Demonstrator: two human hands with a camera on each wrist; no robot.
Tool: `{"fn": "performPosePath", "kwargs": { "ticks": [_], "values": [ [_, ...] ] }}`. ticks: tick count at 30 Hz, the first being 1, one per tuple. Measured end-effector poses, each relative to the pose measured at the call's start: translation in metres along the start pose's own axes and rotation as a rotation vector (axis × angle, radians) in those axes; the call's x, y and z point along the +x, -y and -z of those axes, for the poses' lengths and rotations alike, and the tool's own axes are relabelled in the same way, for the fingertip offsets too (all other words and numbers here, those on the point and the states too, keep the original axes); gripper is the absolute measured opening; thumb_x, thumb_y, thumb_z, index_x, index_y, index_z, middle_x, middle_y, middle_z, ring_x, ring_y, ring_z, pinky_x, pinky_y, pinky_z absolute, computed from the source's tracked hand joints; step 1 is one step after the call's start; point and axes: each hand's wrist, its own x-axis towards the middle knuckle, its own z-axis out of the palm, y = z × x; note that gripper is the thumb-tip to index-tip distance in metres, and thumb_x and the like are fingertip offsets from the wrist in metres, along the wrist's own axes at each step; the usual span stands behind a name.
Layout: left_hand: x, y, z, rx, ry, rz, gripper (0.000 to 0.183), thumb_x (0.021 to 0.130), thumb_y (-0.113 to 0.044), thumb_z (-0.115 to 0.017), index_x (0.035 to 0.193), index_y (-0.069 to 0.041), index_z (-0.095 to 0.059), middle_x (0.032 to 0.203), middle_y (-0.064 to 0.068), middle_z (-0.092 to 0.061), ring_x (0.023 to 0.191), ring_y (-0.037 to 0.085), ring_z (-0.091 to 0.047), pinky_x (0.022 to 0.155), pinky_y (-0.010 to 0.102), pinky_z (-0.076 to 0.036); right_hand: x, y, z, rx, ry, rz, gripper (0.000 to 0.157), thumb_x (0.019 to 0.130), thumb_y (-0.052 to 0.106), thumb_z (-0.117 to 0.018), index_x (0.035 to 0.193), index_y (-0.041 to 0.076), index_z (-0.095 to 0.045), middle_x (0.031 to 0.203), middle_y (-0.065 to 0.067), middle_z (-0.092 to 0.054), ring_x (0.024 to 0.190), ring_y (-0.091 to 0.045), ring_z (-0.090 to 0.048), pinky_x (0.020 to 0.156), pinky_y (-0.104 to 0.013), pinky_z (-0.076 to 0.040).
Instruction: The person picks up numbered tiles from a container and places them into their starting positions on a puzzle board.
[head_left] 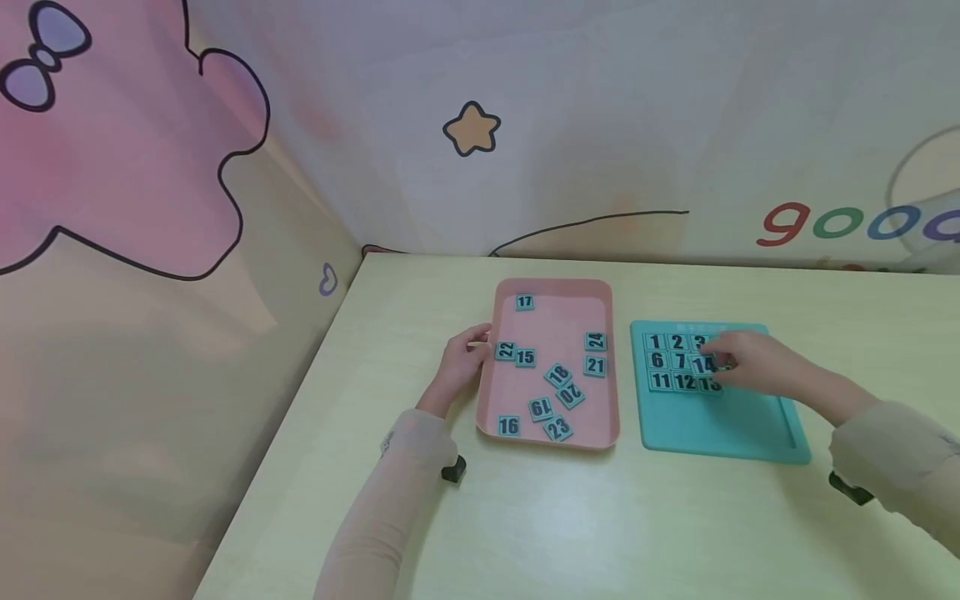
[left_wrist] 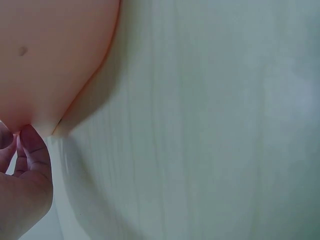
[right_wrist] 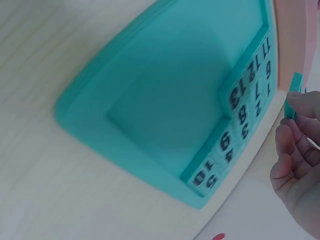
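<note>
Right grip (head_left: 756, 362): thumb and fingertips pinched nearly together, about a tile's thickness between them, and yep, there's exactly one tile in there
Tile 14 (head_left: 703, 365): that's the one being pinched, held up over the teal board (head_left: 705, 423) and clear of the tiles seated in it, hiding the 8 and 9 from the head cam
Left grip (head_left: 457, 365): fingers bent in close with the tips on the left edge of the pink tray (head_left: 557, 321), so basically holding it by the side; gap's tiny, can't tell how much of the rim is between them
Seated tiles (head_left: 680, 361): 13 by my count, 1–5 in the top row, 6–10 under that, then 11, 12, 13
Loose tiles (head_left: 558, 375): 10 in the tray, 15 through 24, turned every which way, 17 off near the far end and 16 down in the near left corner
Total: 24 tiles, one tray, one board
Tabletop (head_left: 540, 525): pale wood look, tray on the left, board just beside it on the right
Wall behind: one orange star (head_left: 472, 129)
</note>
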Motion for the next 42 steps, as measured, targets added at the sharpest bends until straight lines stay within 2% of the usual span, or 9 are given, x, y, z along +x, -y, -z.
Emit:
{"fn": "performPosePath", "kwargs": {
  "ticks": [10,17,24,28,36,39,42],
  "values": [
    [0.002,0.001,0.0,0.02,0.0,-0.007,0.042,0.087,-0.011,-0.046,0.128,-0.018,-0.047,0.119,0.004,-0.05,0.095,0.018,-0.052,0.082,0.028,-0.047,-0.014,-0.032,-0.011,0.016,0.025,-0.092,0.04,0.076,0.008,-0.063,0.111,-0.01,-0.055,0.083,-0.007,-0.061,0.068,-0.014,-0.046,0.059,-0.028,-0.046],
    [0.002,0.002,0.0,0.012,0.003,-0.01,0.042,0.086,-0.01,-0.046,0.127,-0.017,-0.048,0.118,0.005,-0.051,0.094,0.018,-0.052,0.081,0.028,-0.047,-0.019,-0.041,-0.02,0.014,0.047,-0.129,0.039,0.076,0.009,-0.062,0.11,-0.01,-0.056,0.081,-0.007,-0.06,0.069,-0.016,-0.046,0.059,-0.03,-0.045],
    [0.002,0.001,0.0,0.003,0.006,0.012,0.042,0.086,-0.011,-0.047,0.127,-0.019,-0.048,0.119,0.004,-0.05,0.096,0.018,-0.052,0.083,0.029,-0.047,-0.019,-0.043,-0.027,-0.018,0.041,-0.133,0.039,0.075,0.009,-0.063,0.108,-0.011,-0.056,0.084,-0.015,-0.063,0.068,-0.016,-0.049,0.063,-0.036,-0.049],
    [0.002,0.002,-0.001,-0.001,0.008,0.005,0.043,0.086,-0.01,-0.046,0.127,-0.019,-0.048,0.119,0.004,-0.05,0.095,0.018,-0.052,0.082,0.028,-0.047,-0.02,-0.042,-0.028,-0.041,0.037,-0.132,0.04,0.075,0.011,-0.064,0.108,-0.011,-0.056,0.091,-0.021,-0.062,0.074,-0.022,-0.056,0.069,-0.043,-0.049],
    [0.002,0.003,0.0,-0.001,0.001,-0.02,0.042,0.085,-0.009,-0.047,0.127,-0.018,-0.049,0.117,0.005,-0.051,0.091,0.017,-0.053,0.079,0.026,-0.047,-0.021,-0.042,-0.032,-0.122,0.01,-0.13,0.04,0.075,0.013,-0.064,0.108,-0.009,-0.057,0.093,-0.021,-0.062,0.085,-0.035,-0.058,0.071,-0.047,-0.047],
    [0.002,0.003,0.0,0.002,-0.002,-0.031,0.042,0.085,-0.009,-0.047,0.126,-0.016,-0.049,0.116,0.006,-0.051,0.089,0.017,-0.053,0.077,0.026,-0.047,-0.021,-0.04,-0.035,-0.109,-0.005,-0.137,0.042,0.076,0.013,-0.063,0.111,-0.008,-0.056,0.094,-0.021,-0.063,0.087,-0.035,-0.058,0.073,-0.048,-0.047],
    [0.002,0.003,0.001,0.008,-0.002,-0.039,0.042,0.085,-0.008,-0.047,0.126,-0.016,-0.049,0.116,0.006,-0.052,0.088,0.017,-0.053,0.076,0.024,-0.047,-0.02,-0.04,-0.036,-0.091,-0.009,-0.136,0.044,0.075,0.013,-0.064,0.112,-0.008,-0.055,0.091,-0.019,-0.063,0.081,-0.03,-0.058,0.07,-0.047,-0.048]
  ]
}}
